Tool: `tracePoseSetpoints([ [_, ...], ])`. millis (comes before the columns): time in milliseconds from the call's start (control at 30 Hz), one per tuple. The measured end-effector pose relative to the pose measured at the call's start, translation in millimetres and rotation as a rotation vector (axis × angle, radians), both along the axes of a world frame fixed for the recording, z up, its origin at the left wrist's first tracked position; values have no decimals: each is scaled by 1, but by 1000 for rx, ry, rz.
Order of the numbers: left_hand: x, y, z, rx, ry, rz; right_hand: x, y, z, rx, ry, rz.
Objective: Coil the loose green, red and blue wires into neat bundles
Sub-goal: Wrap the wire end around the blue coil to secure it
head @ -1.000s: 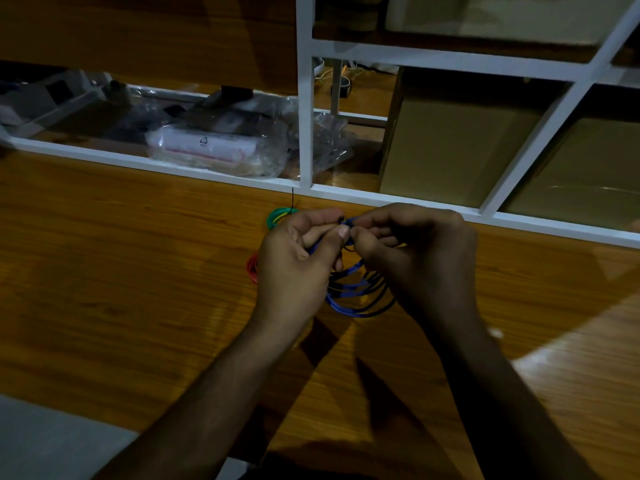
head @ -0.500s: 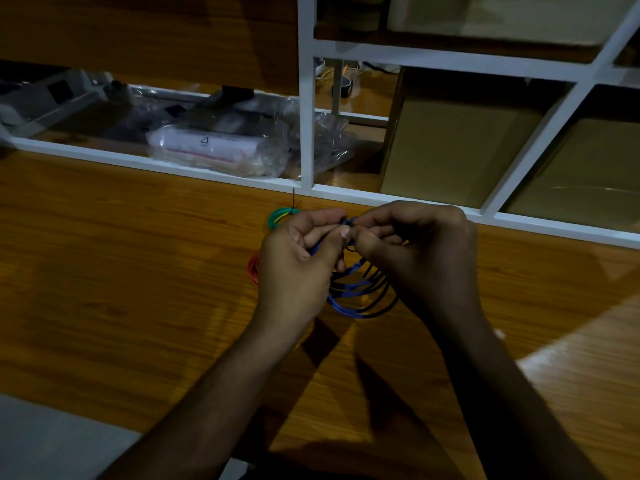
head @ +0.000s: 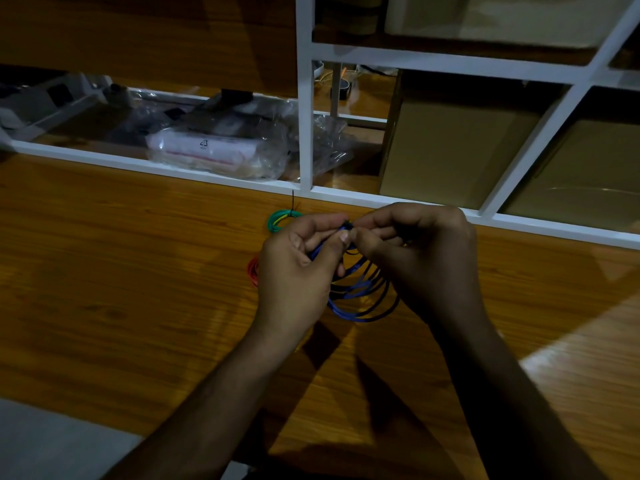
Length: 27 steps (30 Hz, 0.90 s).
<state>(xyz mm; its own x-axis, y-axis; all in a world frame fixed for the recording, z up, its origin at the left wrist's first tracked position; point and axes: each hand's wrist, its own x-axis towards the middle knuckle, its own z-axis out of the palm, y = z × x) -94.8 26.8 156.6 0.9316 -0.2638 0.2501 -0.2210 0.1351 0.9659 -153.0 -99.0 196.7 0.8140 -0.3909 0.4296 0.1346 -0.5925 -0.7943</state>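
The left hand (head: 294,271) and the right hand (head: 420,263) are meeting fingertip to fingertip above the desk (head: 121,271), both pinching the top of the blue coil (head: 356,296) at one small dark spot; whether that spot is a tie or a wire end is too small to tell. The loops are hanging down between the palms, some blue and some looking black in the dim light, and fanning apart at the bottom.

The wire is probably light, thin and springy, so the loops will likely be trying to spread whenever the pinch loosens. The best hold seems to be right where the fingers are now, at the gathered top, with the strands squeezed flat together.

Just beyond the left hand, a green coil (head: 280,221) is lying on the desk with a thin black tail sticking up, and a red coil (head: 252,271) is peeking out beside the left wrist. Behind them the white frame (head: 304,116) is running close along the desk's far edge, leaving little room forward. Open wood is lying to the left and toward the body.
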Motion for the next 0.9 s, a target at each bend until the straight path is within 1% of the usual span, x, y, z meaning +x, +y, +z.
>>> tracePoseSetpoints([
  [100,-2,-1,2,-21,18,-4,0,-1,0,19,26,-6],
  [233,-3,0,4,-32,32,-8,-1,-2,-1,108,68,41],
  [633,-1,1,3,-2,-6,-14,0,-5,-2,98,60,27],
  [900,-1,2,4,6,-20,-19,-1,-6,1,163,90,92],
])
